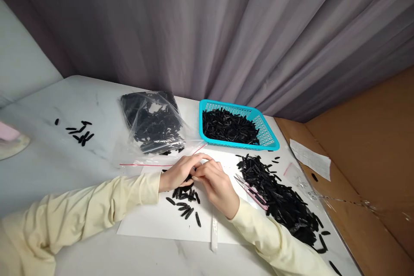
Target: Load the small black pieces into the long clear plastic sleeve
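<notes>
My left hand (177, 174) and my right hand (219, 186) meet over a sheet of white paper (145, 220), their fingers curled and touching. Dark bits show between the left thumb and fingers, looking like the small black elongated pieces (186, 211) scattered on the paper below. What the right fingertips pinch is hidden. Beside the right hand, pink-handled scissors (254, 194) lie against a large heap of the same black pieces (278, 194). A narrow white strip (214, 233) lies on the paper under the right wrist.
Behind my hands, a clear zip bag (158, 125) holds more black pieces. A turquoise basket (239, 145) of them stands at the back. Several loose pieces (80, 133) lie at left. Clear plastic wrap (300, 181) and a white slip (310, 158) are at right, near cardboard (365, 138).
</notes>
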Available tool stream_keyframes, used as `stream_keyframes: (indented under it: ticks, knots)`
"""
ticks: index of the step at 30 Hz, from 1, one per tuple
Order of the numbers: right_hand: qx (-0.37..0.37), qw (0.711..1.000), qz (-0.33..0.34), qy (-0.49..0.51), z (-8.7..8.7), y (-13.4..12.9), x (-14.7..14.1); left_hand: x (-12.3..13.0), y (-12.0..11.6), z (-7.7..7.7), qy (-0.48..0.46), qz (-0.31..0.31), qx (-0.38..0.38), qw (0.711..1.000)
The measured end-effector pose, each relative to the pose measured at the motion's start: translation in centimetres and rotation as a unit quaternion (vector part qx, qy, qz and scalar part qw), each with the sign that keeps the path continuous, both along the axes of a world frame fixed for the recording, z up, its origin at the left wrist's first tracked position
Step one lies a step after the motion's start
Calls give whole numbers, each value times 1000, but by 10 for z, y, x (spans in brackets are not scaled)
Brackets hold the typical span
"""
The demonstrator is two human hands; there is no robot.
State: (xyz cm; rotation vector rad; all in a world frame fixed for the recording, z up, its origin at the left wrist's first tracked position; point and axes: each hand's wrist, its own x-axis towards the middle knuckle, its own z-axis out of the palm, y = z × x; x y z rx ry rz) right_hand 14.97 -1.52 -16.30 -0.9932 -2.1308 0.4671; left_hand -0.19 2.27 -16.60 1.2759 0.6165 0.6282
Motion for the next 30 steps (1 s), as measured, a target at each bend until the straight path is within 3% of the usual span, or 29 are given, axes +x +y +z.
stream_keyframes:
  ticks: [3, 6, 13, 16, 20, 23, 30]
  knots:
    - [-14, 1000, -13, 7, 2, 1, 6, 1, 0, 1, -14, -4, -38, 999]
    - [-14, 1000, 17, -14, 3, -1, 9, 3, 0, 1, -19, 3, -56, 998]
    - [141, 984, 49, -101, -6, -2, 7, 4, 0, 5, 4, 0, -69, 998]
    - [144, 985, 37, -84, -7, -3, 8, 4, -1, 8, 18, -1, -65, 998]
    - [39, 999, -7, 8, 0, -8, 14, 4, -2, 10, 49, -3, -31, 998]
    - [-82, 989, -43, 112, 2, -12, 22, 5, -4, 10, 97, -3, 20, 995]
    - [-357, 879, -102, 299, -10, -14, 31, 5, -6, 2, 126, -2, 150, 981]
